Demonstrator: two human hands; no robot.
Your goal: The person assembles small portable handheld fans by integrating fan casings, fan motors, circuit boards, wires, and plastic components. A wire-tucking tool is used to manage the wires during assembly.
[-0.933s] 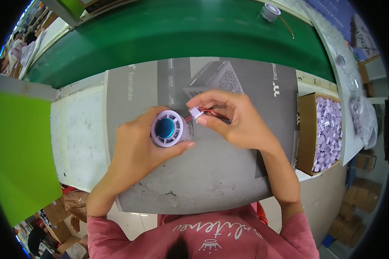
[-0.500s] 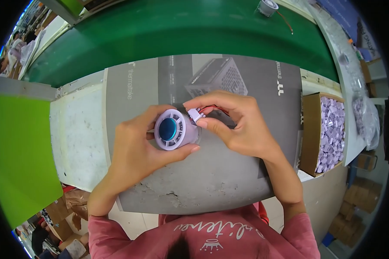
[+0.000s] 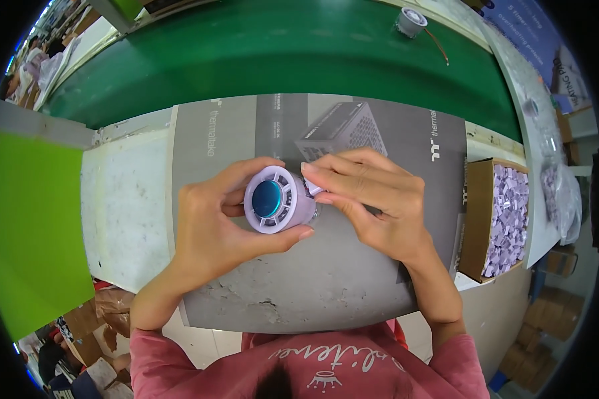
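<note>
My left hand is wrapped round a round lavender fan-like unit, a short cylinder with a spoked front ring and a shiny blue centre. Its front faces up and to the left. In a pinch between thumb and fingers, my right hand holds a small lavender plastic piece against the unit's right side. Fingers cover most of this piece, and whether it is seated in the unit I cannot tell. The red and black wires seen before are hidden behind the right hand.
A grey printed cardboard sheet covers the bench under my hands. Beyond runs a green conveyor belt, carrying a similar unit with a trailing wire. At the right, an open carton holds many small lavender pieces.
My right hand has brought the small lavender piece up against the side of the unit and turned over it, covering the wires. The left hand keeps its hold.
</note>
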